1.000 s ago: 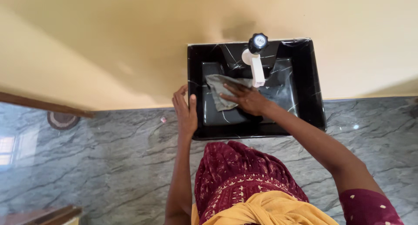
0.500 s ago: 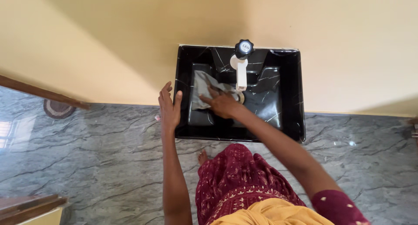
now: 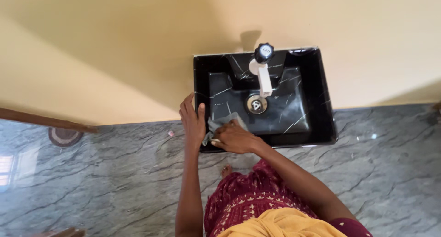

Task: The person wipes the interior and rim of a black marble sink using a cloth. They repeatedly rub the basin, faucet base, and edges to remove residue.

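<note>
Grey cleaning cloth (image 3: 225,122), crumpled, lies at the near-left corner of the black marble-patterned wash basin (image 3: 321,99), partly in the bowl and partly up on the front rim; what shows of it runs roughly from the rim corner up and to the right toward the drain, though its full shape is hard to judge because most of it is under the right hand (image 3: 234,138). That hand presses down on the cloth with fingers curled over it, gripping a bunched fold against the rim; the fingertips themselves are hidden in the fabric. Just beside it, the left hand (image 3: 193,122) rests flat on the basin's left edge, fingers spread and pointing toward the wall, thumb over the rim, holding nothing but the basin side. Further into the bowl sits the round metal drain (image 3: 257,104), and above it the white tap spout (image 3: 263,79) with its black knob (image 3: 264,52) points down toward the drain. Behind the basin is a yellow wall (image 3: 115,49); below is a grey veined stone floor (image 3: 92,172). The person's maroon patterned dress (image 3: 248,195) and yellow cloth (image 3: 285,225) are cut off by the bottom edge, and a toe (image 3: 225,170) peeks out under the basin.
</note>
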